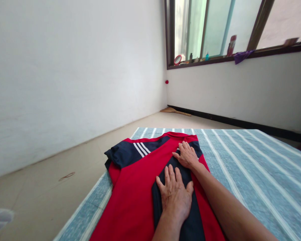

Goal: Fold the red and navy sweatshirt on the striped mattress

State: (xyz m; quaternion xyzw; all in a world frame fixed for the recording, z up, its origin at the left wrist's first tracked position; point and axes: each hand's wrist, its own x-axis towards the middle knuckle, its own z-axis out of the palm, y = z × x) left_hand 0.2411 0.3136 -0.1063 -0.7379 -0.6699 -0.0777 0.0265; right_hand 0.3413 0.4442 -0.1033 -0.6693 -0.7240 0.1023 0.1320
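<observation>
A red and navy sports top with white stripes on its shoulder lies on a blue cloth with white stripes. Its navy sleeve is folded in over the red body on the right side. My left hand rests palm down on that sleeve, fingers spread. Farther up, near the collar, my right hand also presses flat on the top, with its fingers apart. The other sleeve is bunched at the left edge. The lower end of the top runs out of view.
Pale floor lies left of the cloth, with a thin brown loop on it. A woven fan is in the corner. Bottles, a small red mirror and a purple cloth sit on the windowsill.
</observation>
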